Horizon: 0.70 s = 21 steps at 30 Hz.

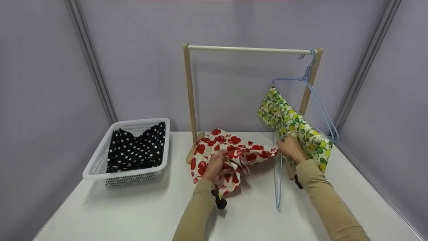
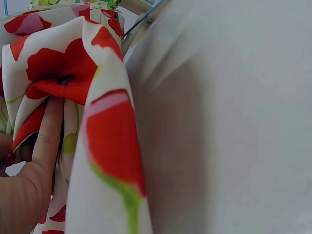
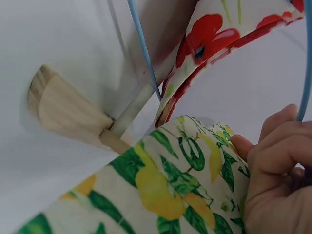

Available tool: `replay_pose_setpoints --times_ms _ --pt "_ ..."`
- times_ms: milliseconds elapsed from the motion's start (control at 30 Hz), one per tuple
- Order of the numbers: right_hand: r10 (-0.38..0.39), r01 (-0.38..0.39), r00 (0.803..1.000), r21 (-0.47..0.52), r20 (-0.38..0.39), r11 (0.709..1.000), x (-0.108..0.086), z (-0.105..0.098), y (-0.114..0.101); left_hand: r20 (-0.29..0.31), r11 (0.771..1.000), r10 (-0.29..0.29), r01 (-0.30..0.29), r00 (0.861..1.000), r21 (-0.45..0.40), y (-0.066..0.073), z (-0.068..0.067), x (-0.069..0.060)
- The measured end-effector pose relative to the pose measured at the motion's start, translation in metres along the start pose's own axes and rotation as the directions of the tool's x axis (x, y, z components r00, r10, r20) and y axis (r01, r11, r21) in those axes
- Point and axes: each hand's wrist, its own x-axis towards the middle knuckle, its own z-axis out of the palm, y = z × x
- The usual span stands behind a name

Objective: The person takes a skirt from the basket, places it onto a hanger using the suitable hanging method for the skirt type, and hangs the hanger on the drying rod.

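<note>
My left hand (image 1: 214,166) grips the gathered folds of a white cloth with red flowers (image 1: 204,150); in the left wrist view its fingers (image 2: 48,131) reach into the folds. My right hand (image 1: 291,148) is at the cloth's right end, beside a blue wire hanger (image 1: 278,187) that stands tilted down toward the table. The right wrist view shows the right hand (image 3: 280,170) with curled fingers around the hanger's blue wire (image 3: 308,63). Just behind that hand, a lemon-print cloth (image 1: 301,129) hangs from another blue hanger (image 1: 321,103) on the rack.
A rack with a white rail (image 1: 247,49) and wooden posts (image 1: 190,97) stands at the back of the white table (image 1: 133,214). On the left, a white basket (image 1: 90,169) holds a black polka-dot cloth (image 1: 137,150). Grey-violet panels (image 1: 143,60) surround the table.
</note>
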Motion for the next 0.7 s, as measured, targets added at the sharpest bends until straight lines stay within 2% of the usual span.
replay_pose_setpoints --times_ms 100,200,267,333,433,467,567,600,667,700 --pt "-0.001 -0.001 0.999 0.041 0.032 0.999 -0.001 0.006 -0.006 0.017 0.995 0.028 -0.029 0.999 0.091 0.001 0.003 -0.001" --pt "-0.001 -0.005 0.997 0.087 0.072 0.996 -0.002 0.011 -0.012 0.049 0.979 0.038 -0.047 0.998 0.197 0.001 0.006 -0.004" --pt "-0.001 -0.008 0.997 0.101 0.081 0.995 -0.003 0.015 -0.016 0.077 0.955 0.060 -0.080 0.995 0.287 0.003 0.010 -0.006" --pt "0.000 -0.008 0.997 0.104 0.081 0.995 -0.004 0.018 -0.020 0.103 0.918 0.081 -0.114 0.991 0.380 0.004 0.015 -0.008" --pt "-0.006 -0.004 0.997 0.132 0.076 0.991 -0.006 0.024 -0.024 0.118 0.865 0.090 -0.136 0.989 0.483 0.007 0.023 -0.011" --pt "-0.009 -0.003 0.997 0.149 0.080 0.989 -0.006 0.026 -0.026 0.118 0.858 0.077 -0.126 0.990 0.498 0.008 0.025 -0.012" --pt "-0.015 -0.002 0.995 0.172 0.098 0.985 -0.009 0.029 -0.030 0.130 0.863 0.065 -0.121 0.989 0.490 0.010 0.032 -0.014" --pt "-0.015 -0.002 0.995 0.167 0.101 0.986 -0.009 0.030 -0.032 0.134 0.866 0.077 -0.133 0.988 0.482 0.010 0.033 -0.013" --pt "-0.008 -0.005 0.995 0.128 0.097 0.992 -0.010 0.031 -0.034 0.117 0.881 0.074 -0.120 0.990 0.457 0.011 0.035 -0.014" --pt "-0.011 0.000 0.995 0.112 0.096 0.994 -0.010 0.031 -0.034 0.112 0.879 0.083 -0.126 0.990 0.460 0.012 0.035 -0.014"
